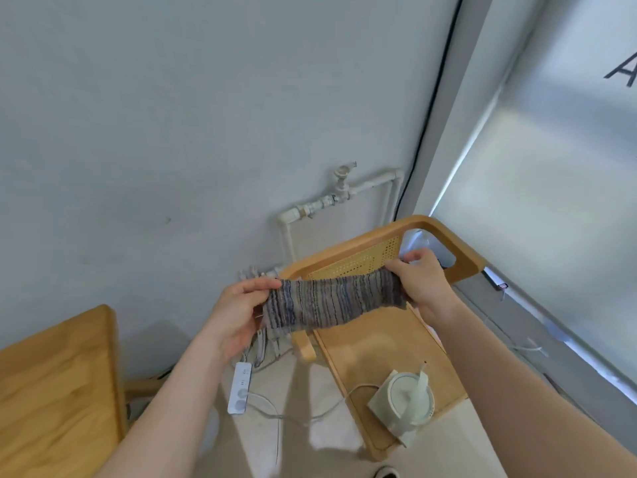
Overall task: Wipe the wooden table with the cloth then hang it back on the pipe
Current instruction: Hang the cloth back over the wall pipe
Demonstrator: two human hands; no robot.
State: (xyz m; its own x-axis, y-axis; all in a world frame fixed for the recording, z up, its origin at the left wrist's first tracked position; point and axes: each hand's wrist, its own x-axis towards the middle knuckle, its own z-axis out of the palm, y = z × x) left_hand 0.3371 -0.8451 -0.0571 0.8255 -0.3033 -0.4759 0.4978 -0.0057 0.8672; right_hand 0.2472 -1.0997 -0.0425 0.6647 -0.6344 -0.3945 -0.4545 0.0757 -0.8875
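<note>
Both forearms reach out, left hand (238,312) and right hand (422,282) pinching the striped grey woven cloth (331,301) stretched sideways between them; white wall pipe (331,200) waits above and beyond, roughly parallel, right hand nearer.

Setting: corner of a lived-in room, most likely a home or small apartment. Evidence: plain white plastered wall (172,132) carrying an exposed white water pipe (365,184) with a valve; light wooden table (51,391) at the left; wooden chair (389,336) with a cane-weave back; white electric kettle (403,398) standing on the chair seat; white power strip (239,388) lying on the pale floor, cords trailing from it; frosted window (551,201) along the right side.
</note>
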